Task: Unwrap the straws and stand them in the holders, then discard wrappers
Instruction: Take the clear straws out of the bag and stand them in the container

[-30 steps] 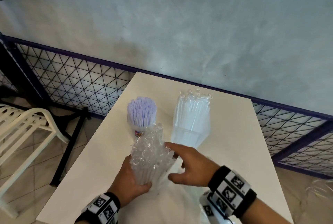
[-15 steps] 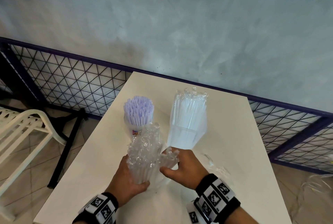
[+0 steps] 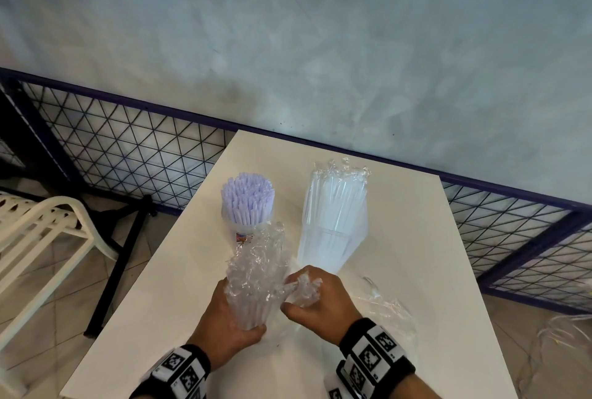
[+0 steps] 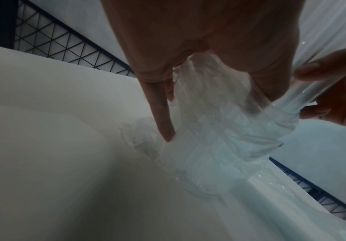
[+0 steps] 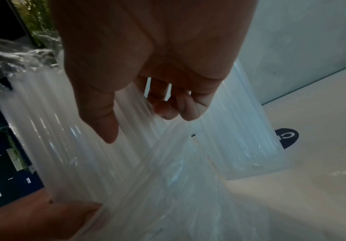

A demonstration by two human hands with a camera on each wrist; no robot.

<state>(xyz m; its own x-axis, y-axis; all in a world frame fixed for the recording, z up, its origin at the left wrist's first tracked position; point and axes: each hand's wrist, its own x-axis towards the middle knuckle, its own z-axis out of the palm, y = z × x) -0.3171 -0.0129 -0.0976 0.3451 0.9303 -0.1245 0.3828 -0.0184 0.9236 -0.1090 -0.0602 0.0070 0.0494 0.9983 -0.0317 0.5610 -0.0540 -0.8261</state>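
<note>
My left hand (image 3: 229, 318) grips the lower end of a bundle of clear straws (image 3: 256, 273) in a crinkled clear wrapper, held upright over the white table (image 3: 416, 238). My right hand (image 3: 320, 302) pinches a gathered fold of that wrapper (image 3: 302, 283) at the bundle's right side. In the left wrist view the bundle (image 4: 219, 130) runs down from my palm, and the right hand (image 4: 333, 101) holds its stretched plastic. Behind stand a holder of purple straws (image 3: 248, 198) and a holder of wrapped clear straws (image 3: 334, 219).
A loose clear wrapper (image 3: 384, 305) lies on the table right of my right hand. A black mesh fence (image 3: 128, 148) runs behind the table, below a grey wall. A white plastic chair (image 3: 38, 232) stands on the tiled floor at the left.
My right hand, open beside the bundle a second ago, has closed on the wrapper at its right side. The left hand has kept its hold.
</note>
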